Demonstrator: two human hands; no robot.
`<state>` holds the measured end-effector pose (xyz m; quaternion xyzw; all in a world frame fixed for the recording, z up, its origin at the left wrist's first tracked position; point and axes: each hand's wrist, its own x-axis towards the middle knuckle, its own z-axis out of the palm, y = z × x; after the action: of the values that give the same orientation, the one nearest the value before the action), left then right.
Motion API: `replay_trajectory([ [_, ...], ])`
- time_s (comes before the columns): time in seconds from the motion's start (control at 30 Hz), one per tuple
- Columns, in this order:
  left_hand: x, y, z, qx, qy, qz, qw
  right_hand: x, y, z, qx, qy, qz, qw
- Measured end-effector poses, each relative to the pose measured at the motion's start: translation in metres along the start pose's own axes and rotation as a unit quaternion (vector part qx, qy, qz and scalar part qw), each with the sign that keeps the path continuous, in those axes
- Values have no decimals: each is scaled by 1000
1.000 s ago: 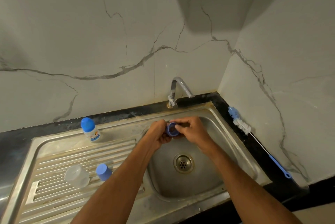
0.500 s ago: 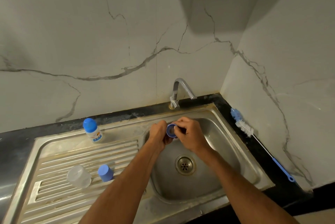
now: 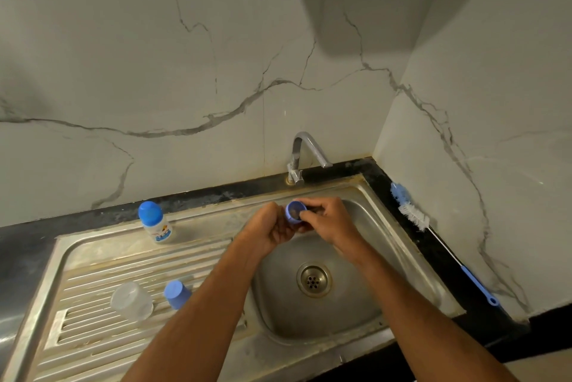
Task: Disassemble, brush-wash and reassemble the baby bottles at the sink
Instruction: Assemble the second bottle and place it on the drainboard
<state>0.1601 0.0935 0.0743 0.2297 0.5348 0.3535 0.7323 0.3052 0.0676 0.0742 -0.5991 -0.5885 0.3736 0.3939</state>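
Observation:
Over the sink basin (image 3: 365, 298) both my hands hold a blue screw ring (image 3: 294, 211) from a baby bottle. My left hand (image 3: 269, 227) grips it from the left with curled fingers. My right hand (image 3: 331, 224) pinches its right rim with thumb and fingers. A whole small baby bottle (image 3: 153, 222) with a blue cap stands at the back of the drainboard. A clear bottle body (image 3: 131, 301) and a blue cap (image 3: 176, 290) rest mouth-down on the ribbed drainboard (image 3: 93, 273).
A blue-handled bottle brush (image 3: 411, 214) lies on the black counter along the right wall. The tap (image 3: 305, 152) stands behind the basin, with no water running. The drain (image 3: 313, 279) sits in the basin's middle. Marble walls close the back and right.
My hands and the blue ring have stayed together over the basin. My right fingers have shifted slightly on the ring's rim. The view has drifted a little.

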Motion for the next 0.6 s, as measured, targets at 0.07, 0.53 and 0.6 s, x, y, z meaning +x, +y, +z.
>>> replay_trajectory([
  [0.07, -1, 0, -7, -49, -63, -4, 997, 1, 0, -1, 24, 33, 9, 999],
  [0.53, 4, -12, 3, 3, -36, 38, 999, -3, 7, 1, 3, 49, -7, 999],
  [0.6, 5, -13, 6, 35, -23, 48, 998, -3, 9, 2, -15, 61, 1, 998],
])
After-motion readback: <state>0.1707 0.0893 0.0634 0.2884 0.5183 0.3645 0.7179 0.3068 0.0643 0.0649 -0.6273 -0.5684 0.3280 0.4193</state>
